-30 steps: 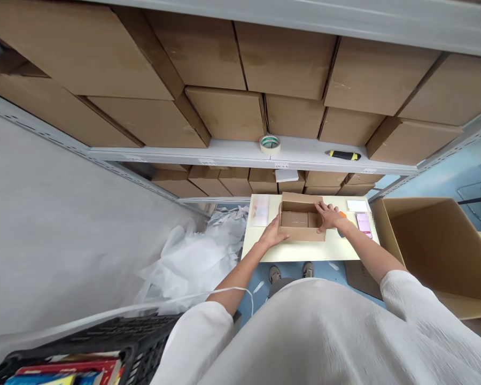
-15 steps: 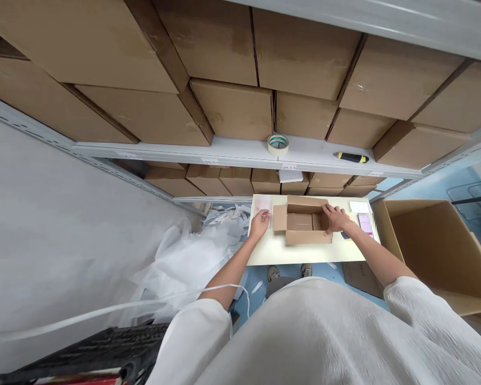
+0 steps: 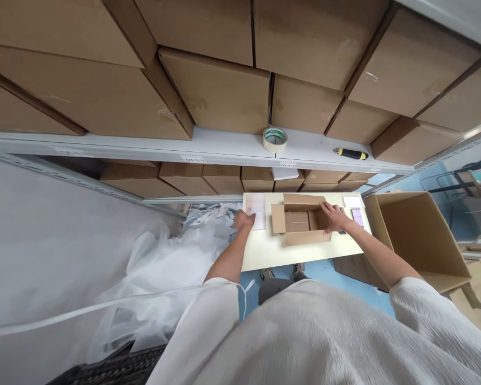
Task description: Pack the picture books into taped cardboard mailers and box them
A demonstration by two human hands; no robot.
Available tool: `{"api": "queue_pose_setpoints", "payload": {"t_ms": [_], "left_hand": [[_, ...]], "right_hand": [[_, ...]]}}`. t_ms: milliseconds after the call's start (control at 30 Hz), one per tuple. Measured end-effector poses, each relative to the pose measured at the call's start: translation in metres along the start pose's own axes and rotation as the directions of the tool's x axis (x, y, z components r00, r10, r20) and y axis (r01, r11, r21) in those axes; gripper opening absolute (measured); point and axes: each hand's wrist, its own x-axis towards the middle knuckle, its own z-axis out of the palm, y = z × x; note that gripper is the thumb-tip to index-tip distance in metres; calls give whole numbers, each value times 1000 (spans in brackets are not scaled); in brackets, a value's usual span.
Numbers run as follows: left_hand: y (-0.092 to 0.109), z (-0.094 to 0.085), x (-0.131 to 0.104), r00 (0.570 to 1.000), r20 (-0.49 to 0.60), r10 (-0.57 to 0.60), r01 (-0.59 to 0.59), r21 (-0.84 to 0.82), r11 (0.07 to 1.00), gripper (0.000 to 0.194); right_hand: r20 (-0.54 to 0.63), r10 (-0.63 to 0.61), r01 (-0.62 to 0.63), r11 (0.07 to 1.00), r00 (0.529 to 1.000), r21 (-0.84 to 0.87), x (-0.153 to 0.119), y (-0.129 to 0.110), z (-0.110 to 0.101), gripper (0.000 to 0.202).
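Observation:
An open cardboard box (image 3: 308,238) stands on the pale yellow table (image 3: 264,256), a flap folded out on its left side. My right hand (image 3: 335,218) grips the box's right side, thumb near the front corner and fingers over the back. At the table's left edge is my left hand (image 3: 243,219), fingers curled, beside a clear plastic sheet or bag (image 3: 258,211); what it holds, if anything, is too small to make out. A phone (image 3: 357,216) and a white card (image 3: 353,201) lie right of the box.
Cardboard boxes (image 3: 220,91) fill the shelves ahead. A tape roll (image 3: 275,139) and a yellow-black cutter (image 3: 351,154) lie on the shelf edge (image 3: 232,149). White plastic wrap (image 3: 164,267) is heaped at left. A large open carton (image 3: 425,235) stands at right.
My left hand has moved left, off the plastic sheet to the table's edge. My right hand stays on the box. The view has shifted slightly.

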Motion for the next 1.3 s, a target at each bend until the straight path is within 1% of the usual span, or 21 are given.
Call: {"api": "queue_pose_setpoints", "payload": {"t_ms": [100,200,300,467,567,633,700,800,867,933,1000,1067,1133,1167,1200,1233,1300], "left_hand": [[4,7,1,1000,-21,-5,5,27,1000,59],[5,13,0,999,-38,16,-15,25,1000,47],[3,16,-1,997,-52,50,-52,-27,998,37],[0,16,0,998,11,58,-55,-173,983,28],[-4,7,1,997,1,81,-78,-271,959,30],[-6,-4,-2,996,7,86,-80,-306,949,29],[-8,-19,-9,994,8,108,-99,-346,933,27],[-5,-46,-22,979,-54,196,-201,-405,892,28],[2,-66,-33,954,-129,272,-301,-422,855,28],[15,-86,-47,914,-194,357,-406,-441,800,29],[33,-103,-65,866,-243,437,-500,-425,755,27],[55,-113,-84,812,-277,513,-583,-366,726,26],[77,-114,-105,743,-293,602,-668,-253,700,27],[88,-111,-114,703,-282,653,-708,-184,682,26],[98,-105,-122,664,-251,704,-743,-119,658,26],[107,-98,-129,630,-192,752,-773,-67,631,27],[120,-78,-138,589,-60,806,-807,3,591,28]], "right_hand": [[5,3,-3,1000,1000,3,0,-2,-2,156],[-1,11,-11,1000,1000,5,-2,-3,-3,156],[-7,9,-9,1000,1000,13,-3,-3,-3,155],[-17,-4,4,1000,1000,31,-2,-1,1,155],[-33,-15,16,999,999,39,0,2,4,153],[-42,-26,28,999,999,45,2,3,7,152],[-45,-28,31,998,999,49,3,4,8,152],[-49,-33,36,997,998,61,5,5,9,152],[-58,-45,49,996,997,72,5,5,9,152],[-66,-55,60,995,996,77,4,5,9,151],[-72,-61,67,995,995,80,3,5,9,150],[-74,-69,74,994,995,79,3,5,9,148],[-74,-77,82,994,994,71,4,5,9,147],[-74,-81,86,994,994,69,4,4,8,146],[-77,-82,88,994,994,71,3,4,8,147],[-82,-83,90,993,993,79,3,4,8,147],[-98,-83,94,989,992,112,0,5,8,150]]}}
